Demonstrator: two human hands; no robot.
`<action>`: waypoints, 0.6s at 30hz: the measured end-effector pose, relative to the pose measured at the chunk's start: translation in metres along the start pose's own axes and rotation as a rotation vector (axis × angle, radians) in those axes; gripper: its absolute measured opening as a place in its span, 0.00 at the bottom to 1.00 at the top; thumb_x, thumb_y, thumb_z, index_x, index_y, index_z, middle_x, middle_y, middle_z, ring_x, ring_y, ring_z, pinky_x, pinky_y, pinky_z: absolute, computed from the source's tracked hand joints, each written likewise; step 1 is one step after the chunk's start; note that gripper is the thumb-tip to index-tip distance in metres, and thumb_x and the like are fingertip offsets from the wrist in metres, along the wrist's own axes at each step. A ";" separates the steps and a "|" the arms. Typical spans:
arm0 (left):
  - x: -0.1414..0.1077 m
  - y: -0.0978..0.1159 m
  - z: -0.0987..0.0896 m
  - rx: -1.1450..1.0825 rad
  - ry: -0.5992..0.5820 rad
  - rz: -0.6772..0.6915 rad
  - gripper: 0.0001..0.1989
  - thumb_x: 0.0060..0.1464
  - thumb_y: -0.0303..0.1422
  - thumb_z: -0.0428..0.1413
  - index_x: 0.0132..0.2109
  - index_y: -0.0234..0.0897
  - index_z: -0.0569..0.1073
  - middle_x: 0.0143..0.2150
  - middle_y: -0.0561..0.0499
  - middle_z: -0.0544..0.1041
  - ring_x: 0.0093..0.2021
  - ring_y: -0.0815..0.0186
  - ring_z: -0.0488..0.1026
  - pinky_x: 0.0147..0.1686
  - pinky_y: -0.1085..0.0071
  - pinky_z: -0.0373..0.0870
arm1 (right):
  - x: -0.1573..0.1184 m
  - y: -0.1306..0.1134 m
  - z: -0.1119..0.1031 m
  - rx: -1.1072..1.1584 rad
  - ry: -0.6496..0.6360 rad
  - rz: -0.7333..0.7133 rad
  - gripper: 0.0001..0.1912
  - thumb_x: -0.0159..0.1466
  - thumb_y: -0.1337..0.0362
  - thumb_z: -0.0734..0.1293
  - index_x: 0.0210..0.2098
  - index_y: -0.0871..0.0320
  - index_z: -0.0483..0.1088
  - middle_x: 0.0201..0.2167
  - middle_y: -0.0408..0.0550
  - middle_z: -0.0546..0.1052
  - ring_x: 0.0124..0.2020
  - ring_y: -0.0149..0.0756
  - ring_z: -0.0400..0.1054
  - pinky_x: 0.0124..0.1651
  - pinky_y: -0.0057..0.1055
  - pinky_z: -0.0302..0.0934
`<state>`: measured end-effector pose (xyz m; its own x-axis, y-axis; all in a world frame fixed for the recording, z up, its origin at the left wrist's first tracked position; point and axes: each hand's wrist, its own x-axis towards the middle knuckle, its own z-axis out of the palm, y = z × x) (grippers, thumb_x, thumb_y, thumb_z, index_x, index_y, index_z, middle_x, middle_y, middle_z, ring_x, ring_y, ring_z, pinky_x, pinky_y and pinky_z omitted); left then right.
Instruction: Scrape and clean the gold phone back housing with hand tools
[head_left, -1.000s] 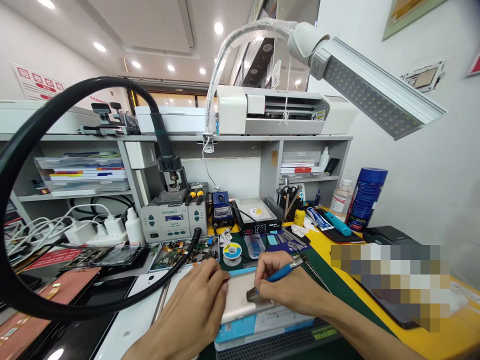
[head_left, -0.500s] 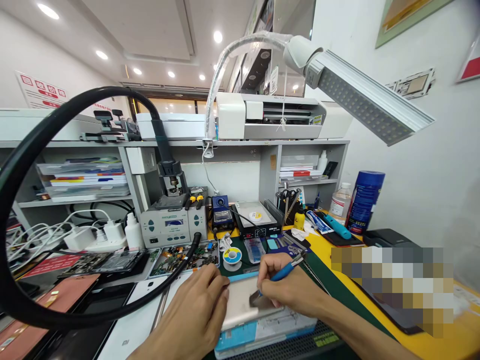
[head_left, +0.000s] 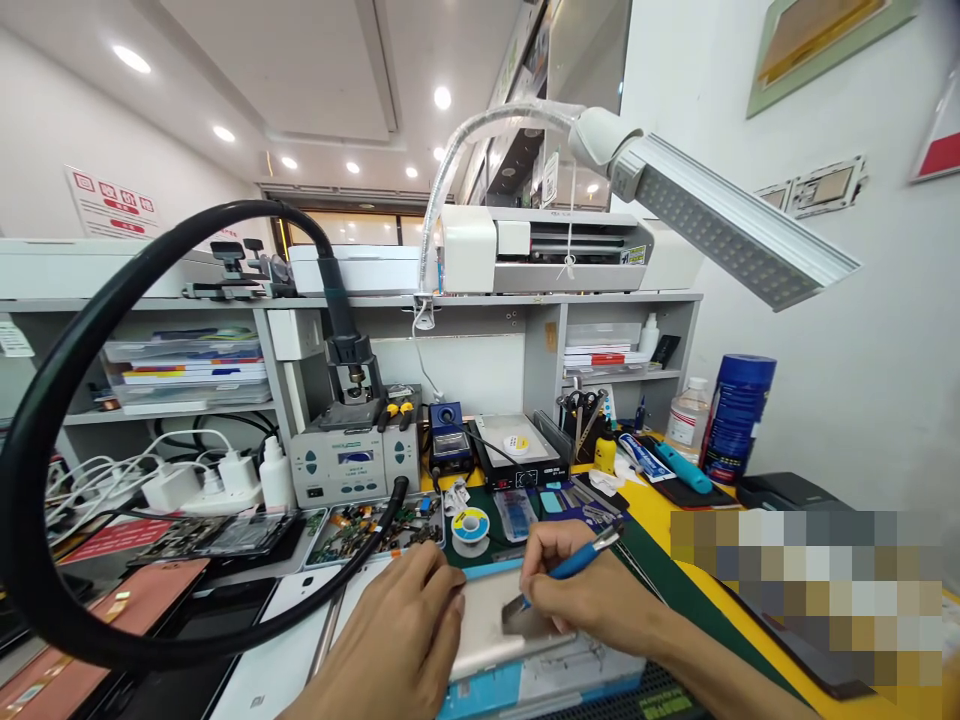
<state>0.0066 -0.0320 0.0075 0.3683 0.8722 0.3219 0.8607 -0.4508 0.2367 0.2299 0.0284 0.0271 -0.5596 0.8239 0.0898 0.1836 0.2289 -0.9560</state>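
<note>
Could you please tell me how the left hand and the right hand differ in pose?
The right hand grips a blue tool like a pen; the left hand shows no tool. The left hand lies flatter, at the left end of the panel, while the right hand is curled over its right part. Both hands are bare and at the same panel.

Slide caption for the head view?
Left hand against a pale panel, right hand holding a blue-handled tool to its surface.

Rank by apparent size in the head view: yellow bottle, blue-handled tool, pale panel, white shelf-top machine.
1. White shelf-top machine
2. Pale panel, partly covered
3. Blue-handled tool
4. Yellow bottle
</note>
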 end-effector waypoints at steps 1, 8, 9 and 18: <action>0.000 0.000 0.000 -0.002 -0.004 -0.002 0.16 0.70 0.35 0.38 0.45 0.42 0.71 0.43 0.47 0.72 0.43 0.57 0.74 0.43 0.58 0.73 | 0.000 0.000 0.000 -0.001 -0.017 -0.005 0.02 0.50 0.71 0.64 0.24 0.60 0.68 0.17 0.39 0.68 0.18 0.26 0.58 0.22 0.24 0.50; 0.000 0.000 0.000 0.002 -0.015 -0.017 0.17 0.70 0.36 0.38 0.47 0.42 0.72 0.44 0.46 0.72 0.44 0.57 0.75 0.43 0.59 0.74 | -0.001 -0.002 0.003 -0.006 -0.027 -0.021 0.02 0.51 0.72 0.66 0.25 0.61 0.70 0.18 0.39 0.69 0.19 0.25 0.58 0.22 0.23 0.49; 0.000 0.000 0.000 0.005 -0.018 -0.018 0.17 0.70 0.36 0.38 0.47 0.42 0.72 0.43 0.46 0.72 0.44 0.57 0.75 0.43 0.59 0.74 | -0.001 -0.002 0.004 -0.014 -0.041 -0.018 0.02 0.51 0.72 0.66 0.25 0.61 0.71 0.19 0.40 0.70 0.20 0.25 0.58 0.22 0.23 0.49; -0.001 0.000 -0.001 0.007 0.013 0.001 0.17 0.70 0.36 0.40 0.47 0.42 0.73 0.42 0.47 0.73 0.43 0.59 0.76 0.40 0.64 0.74 | 0.000 0.006 0.005 -0.040 -0.052 -0.051 0.02 0.52 0.73 0.68 0.25 0.62 0.72 0.21 0.41 0.72 0.22 0.25 0.57 0.24 0.23 0.49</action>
<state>0.0060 -0.0326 0.0081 0.3645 0.8691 0.3345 0.8629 -0.4503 0.2296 0.2270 0.0273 0.0201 -0.6103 0.7826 0.1228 0.1851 0.2916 -0.9385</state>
